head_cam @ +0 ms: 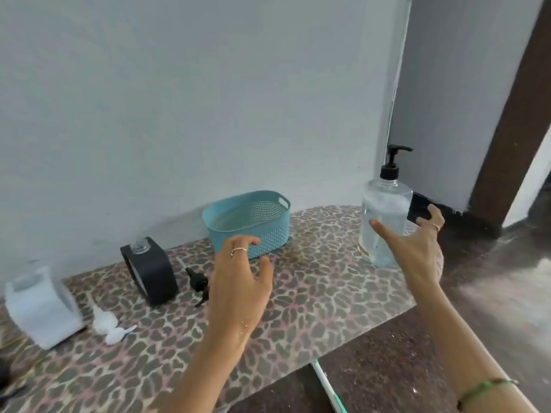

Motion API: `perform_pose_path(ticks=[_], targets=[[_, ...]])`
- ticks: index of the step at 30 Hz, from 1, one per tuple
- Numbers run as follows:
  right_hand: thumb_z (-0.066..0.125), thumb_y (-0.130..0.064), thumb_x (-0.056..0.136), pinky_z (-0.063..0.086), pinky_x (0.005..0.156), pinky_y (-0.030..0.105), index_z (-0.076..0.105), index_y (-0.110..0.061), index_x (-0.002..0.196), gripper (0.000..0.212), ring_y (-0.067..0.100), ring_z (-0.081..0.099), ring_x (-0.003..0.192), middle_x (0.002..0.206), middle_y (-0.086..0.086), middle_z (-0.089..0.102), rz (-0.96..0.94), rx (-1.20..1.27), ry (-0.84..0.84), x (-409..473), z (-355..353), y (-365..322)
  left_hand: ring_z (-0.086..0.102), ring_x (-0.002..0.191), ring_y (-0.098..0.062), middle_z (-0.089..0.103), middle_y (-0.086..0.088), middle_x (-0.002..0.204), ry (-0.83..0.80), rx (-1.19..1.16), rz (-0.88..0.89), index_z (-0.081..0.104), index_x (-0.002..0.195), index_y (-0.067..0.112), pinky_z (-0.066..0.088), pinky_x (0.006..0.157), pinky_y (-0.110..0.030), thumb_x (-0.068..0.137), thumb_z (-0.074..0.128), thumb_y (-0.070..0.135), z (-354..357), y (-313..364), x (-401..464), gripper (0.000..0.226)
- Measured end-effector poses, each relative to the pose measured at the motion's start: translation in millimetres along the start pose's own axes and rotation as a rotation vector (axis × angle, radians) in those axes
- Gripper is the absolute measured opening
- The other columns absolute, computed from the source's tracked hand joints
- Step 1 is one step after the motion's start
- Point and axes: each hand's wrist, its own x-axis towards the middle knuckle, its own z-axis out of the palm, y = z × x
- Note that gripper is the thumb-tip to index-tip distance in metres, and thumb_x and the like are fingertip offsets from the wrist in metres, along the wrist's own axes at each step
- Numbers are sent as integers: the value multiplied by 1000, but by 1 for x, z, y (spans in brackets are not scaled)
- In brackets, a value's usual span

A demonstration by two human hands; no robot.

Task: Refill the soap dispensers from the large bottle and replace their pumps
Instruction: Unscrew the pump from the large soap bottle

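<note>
both forearms enter from the bottom of the frame. right hand, right of centre, is spread wide and empty just in front of the large bottle, thumb toward its near face; contact is not clear. left hand, at centre, is loosely open and holds nothing, hovering over the table.

by size: the bottle stands upright at the right of the frame, long axis vertical, black pump still on, clear liquid most of the way up. it lies ahead and right of both hands, nearer the right one, so i judge that hand takes it.

teal basket sits behind the left hand. white dispenser at the left edge and black dispenser at centre left both stand open-necked. white pump and black pump lie flat beside them.

leopard-print cover, pale wall behind, dark floor at the lower right.
</note>
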Motion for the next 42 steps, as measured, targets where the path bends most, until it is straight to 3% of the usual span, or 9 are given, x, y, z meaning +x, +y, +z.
perform_pose_path(ticks=[4,11,17,20,24,28,34,37,42], targets=[[86,-30,67,45,100,43,31,-14,139,92,28,51,119,130,10,50,-68,17,-102,14,9,16,41,100,3,49,8,128,-23,36,10,52,124,21,32,91,-18,95,54,27,5,10,3,30],[83,-20,72,42,85,32,32,-8,129,77,24,53,107,117,11,54,-89,39,-92,29,20,22,46,104,-2,49,9,125,-28,37,23,52,123,23,32,75,-10,95,54,28,10,23,26,29],[85,-22,68,47,85,36,37,-14,128,78,23,56,107,116,6,57,-189,8,-160,23,28,21,54,106,-11,55,8,117,-78,-82,-6,52,118,22,43,87,-24,92,58,25,21,40,64,26],[86,-23,67,45,83,28,38,-15,132,82,18,54,105,115,-1,55,-239,28,-246,2,40,9,57,98,-9,57,11,107,-111,-178,-12,52,114,23,44,75,-15,92,59,27,14,45,77,24],[85,-24,67,38,63,1,37,-17,134,83,7,50,94,107,-11,51,-274,70,-404,-39,50,-16,58,97,4,58,18,107,-192,-333,-23,53,120,22,42,72,0,91,56,43,2,46,75,37],[85,-29,65,42,68,5,39,-27,129,79,1,55,92,106,-17,55,-269,101,-546,-90,82,-42,55,111,6,60,12,122,-257,-385,-11,50,131,21,42,89,-9,79,52,57,-23,20,89,64],[85,-27,66,47,77,9,42,-34,124,73,-11,56,99,108,-25,58,-270,229,-688,-116,80,-59,53,125,-3,62,7,130,-267,-420,53,46,138,23,38,110,-32,87,51,51,-44,20,90,59],[84,-37,61,52,85,24,44,-32,124,74,-3,59,104,111,-20,61,-295,232,-786,-147,94,-72,55,123,-3,65,10,124,-278,-453,34,53,130,27,40,110,-37,91,50,50,-79,-1,76,45],[84,-34,62,51,89,26,44,-32,123,73,-3,58,106,112,-20,61,-316,278,-890,-189,112,-86,64,109,-4,71,7,113,-316,-484,38,57,124,15,44,104,-27,90,46,40,-127,-24,54,44]])
